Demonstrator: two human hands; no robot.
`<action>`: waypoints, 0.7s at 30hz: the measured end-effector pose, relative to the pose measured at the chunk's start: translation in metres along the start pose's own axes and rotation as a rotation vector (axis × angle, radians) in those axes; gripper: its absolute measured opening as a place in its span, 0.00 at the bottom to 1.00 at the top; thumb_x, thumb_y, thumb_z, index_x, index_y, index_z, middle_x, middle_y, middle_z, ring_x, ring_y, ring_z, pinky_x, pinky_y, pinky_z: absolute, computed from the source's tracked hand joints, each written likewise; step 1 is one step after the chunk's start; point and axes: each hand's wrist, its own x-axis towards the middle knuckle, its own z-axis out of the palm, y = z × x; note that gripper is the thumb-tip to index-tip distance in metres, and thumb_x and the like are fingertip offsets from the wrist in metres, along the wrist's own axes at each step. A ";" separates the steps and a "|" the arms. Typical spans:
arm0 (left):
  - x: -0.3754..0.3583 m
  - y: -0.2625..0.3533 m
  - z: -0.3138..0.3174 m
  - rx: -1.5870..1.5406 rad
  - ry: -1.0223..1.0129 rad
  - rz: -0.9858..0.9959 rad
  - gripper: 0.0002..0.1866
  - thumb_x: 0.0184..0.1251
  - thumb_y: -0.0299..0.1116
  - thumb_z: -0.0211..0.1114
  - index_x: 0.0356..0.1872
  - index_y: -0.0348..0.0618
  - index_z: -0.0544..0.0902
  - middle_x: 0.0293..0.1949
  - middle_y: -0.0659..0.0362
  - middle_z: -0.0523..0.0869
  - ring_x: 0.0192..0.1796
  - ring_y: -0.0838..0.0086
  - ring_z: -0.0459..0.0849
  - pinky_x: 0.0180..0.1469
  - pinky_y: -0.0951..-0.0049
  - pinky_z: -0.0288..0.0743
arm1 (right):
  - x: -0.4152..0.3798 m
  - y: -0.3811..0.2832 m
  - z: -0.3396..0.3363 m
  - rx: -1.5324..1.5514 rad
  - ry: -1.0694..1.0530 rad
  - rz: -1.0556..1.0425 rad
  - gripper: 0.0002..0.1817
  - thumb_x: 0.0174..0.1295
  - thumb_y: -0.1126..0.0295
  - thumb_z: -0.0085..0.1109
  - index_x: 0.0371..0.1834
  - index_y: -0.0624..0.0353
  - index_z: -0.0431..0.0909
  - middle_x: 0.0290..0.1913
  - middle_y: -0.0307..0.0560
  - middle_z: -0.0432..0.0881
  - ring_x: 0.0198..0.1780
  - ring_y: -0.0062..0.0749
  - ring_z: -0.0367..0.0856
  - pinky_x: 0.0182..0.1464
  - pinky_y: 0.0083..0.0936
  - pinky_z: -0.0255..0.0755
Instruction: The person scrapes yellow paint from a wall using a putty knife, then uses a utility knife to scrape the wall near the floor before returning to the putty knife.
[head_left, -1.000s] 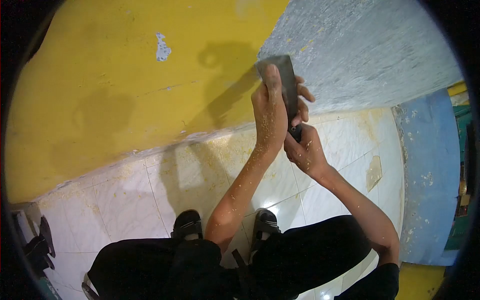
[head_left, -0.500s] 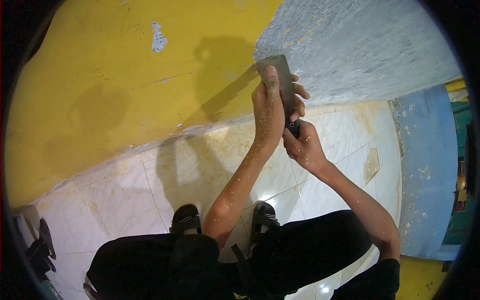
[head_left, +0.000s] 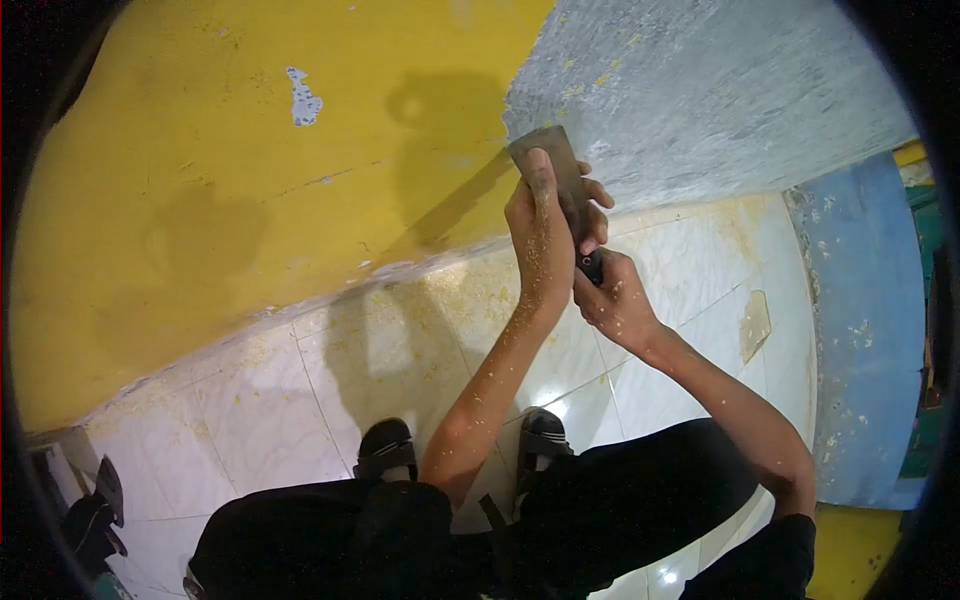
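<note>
A scraper [head_left: 568,180] with a broad grey metal blade and a black handle is in both my hands, its blade end right at the border between yellow paint and the scraped grey patch [head_left: 700,100] of the wall [head_left: 240,170]. My left hand [head_left: 541,240] grips the blade, thumb pressed flat along its face and fingers wrapped behind. Lower down, my right hand [head_left: 622,300] is closed around the handle, hiding most of it. Pale paint flakes cling to both hands and forearms.
White floor tiles [head_left: 270,420] below carry scattered yellow flakes along the wall's foot. A larger pale flake [head_left: 755,325] lies on the right. Beyond it stands a blue surface [head_left: 865,330]. My sandalled feet [head_left: 387,450] are beneath me; dark objects [head_left: 95,515] sit at lower left.
The whole view has shifted slightly. The scraper and both hands sit a little lower in the picture, with the blade still at the paint border and the same grip.
</note>
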 end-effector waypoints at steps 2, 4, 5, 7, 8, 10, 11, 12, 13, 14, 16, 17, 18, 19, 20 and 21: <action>-0.002 -0.001 0.001 -0.035 0.062 -0.063 0.29 0.71 0.60 0.47 0.37 0.39 0.75 0.21 0.59 0.78 0.14 0.80 0.70 0.14 0.82 0.57 | 0.000 -0.006 0.005 0.003 0.004 0.013 0.07 0.66 0.76 0.51 0.31 0.69 0.71 0.21 0.37 0.69 0.25 0.16 0.63 0.25 0.21 0.61; 0.000 -0.005 -0.001 -0.009 0.032 -0.003 0.30 0.73 0.59 0.43 0.37 0.36 0.74 0.22 0.57 0.79 0.13 0.80 0.70 0.13 0.83 0.55 | -0.005 -0.004 0.005 -0.005 0.026 0.001 0.07 0.65 0.75 0.52 0.31 0.69 0.71 0.20 0.38 0.70 0.25 0.17 0.63 0.25 0.23 0.62; 0.000 -0.004 -0.001 -0.008 0.008 0.017 0.30 0.73 0.59 0.43 0.37 0.36 0.74 0.22 0.57 0.79 0.13 0.81 0.70 0.13 0.83 0.55 | -0.009 -0.017 0.006 -0.007 0.042 0.086 0.08 0.65 0.74 0.52 0.32 0.69 0.70 0.19 0.39 0.69 0.24 0.19 0.63 0.24 0.24 0.62; -0.001 -0.004 0.002 0.003 -0.022 -0.003 0.30 0.73 0.59 0.43 0.38 0.36 0.73 0.23 0.56 0.80 0.13 0.81 0.69 0.13 0.83 0.55 | -0.007 -0.010 0.006 0.034 0.029 0.095 0.09 0.66 0.73 0.52 0.32 0.69 0.70 0.19 0.42 0.69 0.23 0.21 0.63 0.24 0.27 0.63; 0.000 -0.002 0.003 0.007 -0.030 -0.001 0.30 0.74 0.58 0.43 0.39 0.35 0.73 0.23 0.56 0.80 0.13 0.81 0.69 0.13 0.83 0.55 | -0.003 -0.009 0.006 0.038 0.043 0.088 0.09 0.66 0.73 0.52 0.32 0.69 0.70 0.19 0.42 0.69 0.23 0.21 0.63 0.24 0.27 0.63; 0.001 0.005 0.003 0.020 -0.035 0.021 0.30 0.74 0.58 0.43 0.39 0.35 0.73 0.23 0.56 0.80 0.13 0.81 0.69 0.13 0.83 0.55 | 0.002 -0.007 0.005 -0.082 0.051 -0.100 0.13 0.68 0.69 0.50 0.26 0.65 0.68 0.19 0.34 0.68 0.20 0.14 0.63 0.20 0.19 0.59; 0.001 0.008 0.005 0.034 -0.024 0.044 0.30 0.74 0.58 0.42 0.40 0.35 0.73 0.24 0.56 0.80 0.13 0.81 0.69 0.13 0.83 0.55 | 0.003 -0.006 0.005 -0.081 0.058 -0.098 0.13 0.68 0.69 0.50 0.26 0.65 0.68 0.19 0.34 0.68 0.20 0.14 0.63 0.20 0.19 0.59; 0.000 0.011 0.007 0.058 -0.001 0.066 0.30 0.74 0.58 0.42 0.39 0.35 0.73 0.23 0.55 0.80 0.13 0.80 0.69 0.13 0.83 0.55 | 0.003 -0.006 0.007 -0.079 0.074 -0.125 0.13 0.68 0.69 0.50 0.26 0.65 0.68 0.18 0.34 0.68 0.20 0.13 0.63 0.21 0.19 0.59; -0.002 0.011 0.004 0.072 0.017 0.064 0.30 0.74 0.58 0.42 0.39 0.35 0.73 0.23 0.55 0.80 0.13 0.80 0.69 0.13 0.83 0.55 | 0.003 -0.008 0.012 -0.070 0.081 -0.150 0.13 0.68 0.69 0.50 0.26 0.65 0.68 0.18 0.33 0.67 0.21 0.13 0.63 0.21 0.19 0.60; -0.004 0.011 0.004 0.074 -0.003 0.072 0.30 0.74 0.58 0.42 0.39 0.35 0.73 0.23 0.55 0.79 0.13 0.80 0.70 0.13 0.82 0.55 | 0.000 -0.013 0.011 -0.020 0.058 -0.021 0.10 0.65 0.72 0.52 0.33 0.71 0.71 0.18 0.48 0.71 0.23 0.23 0.64 0.26 0.29 0.66; -0.003 0.007 0.002 0.060 -0.023 0.062 0.30 0.74 0.57 0.41 0.39 0.34 0.73 0.22 0.54 0.79 0.13 0.80 0.70 0.13 0.82 0.56 | -0.004 -0.014 0.008 -0.043 0.042 -0.007 0.10 0.65 0.72 0.52 0.32 0.71 0.71 0.19 0.48 0.71 0.23 0.22 0.64 0.26 0.29 0.66; -0.002 0.002 0.001 0.054 -0.016 0.078 0.30 0.74 0.57 0.41 0.39 0.34 0.73 0.22 0.54 0.79 0.13 0.80 0.70 0.13 0.82 0.56 | -0.006 -0.015 0.005 -0.075 0.035 0.013 0.10 0.65 0.72 0.52 0.32 0.71 0.71 0.19 0.48 0.71 0.23 0.21 0.64 0.27 0.28 0.66; -0.002 -0.003 0.001 0.066 -0.015 0.063 0.30 0.75 0.57 0.41 0.38 0.34 0.73 0.22 0.54 0.79 0.13 0.80 0.70 0.13 0.82 0.56 | -0.006 -0.009 0.004 -0.021 0.014 0.047 0.10 0.65 0.72 0.52 0.32 0.71 0.70 0.19 0.47 0.71 0.24 0.20 0.64 0.26 0.28 0.65; -0.004 -0.002 0.002 0.078 -0.014 0.045 0.30 0.75 0.57 0.41 0.38 0.33 0.73 0.22 0.54 0.80 0.13 0.80 0.70 0.13 0.82 0.56 | -0.005 -0.010 0.004 -0.030 0.002 0.046 0.10 0.65 0.72 0.52 0.32 0.71 0.70 0.19 0.47 0.71 0.24 0.20 0.64 0.26 0.28 0.65; -0.004 0.000 0.002 0.048 -0.020 0.060 0.30 0.75 0.57 0.41 0.38 0.33 0.73 0.22 0.53 0.80 0.12 0.79 0.70 0.12 0.82 0.55 | -0.004 -0.010 0.005 -0.019 0.008 0.030 0.09 0.65 0.73 0.53 0.32 0.71 0.70 0.19 0.46 0.70 0.24 0.20 0.64 0.26 0.27 0.65; -0.002 0.003 0.003 0.042 -0.011 0.060 0.30 0.75 0.57 0.41 0.38 0.33 0.73 0.22 0.53 0.80 0.12 0.79 0.70 0.12 0.82 0.55 | -0.003 -0.010 0.005 -0.006 0.014 0.017 0.09 0.65 0.73 0.53 0.32 0.71 0.70 0.19 0.45 0.70 0.24 0.19 0.64 0.26 0.27 0.65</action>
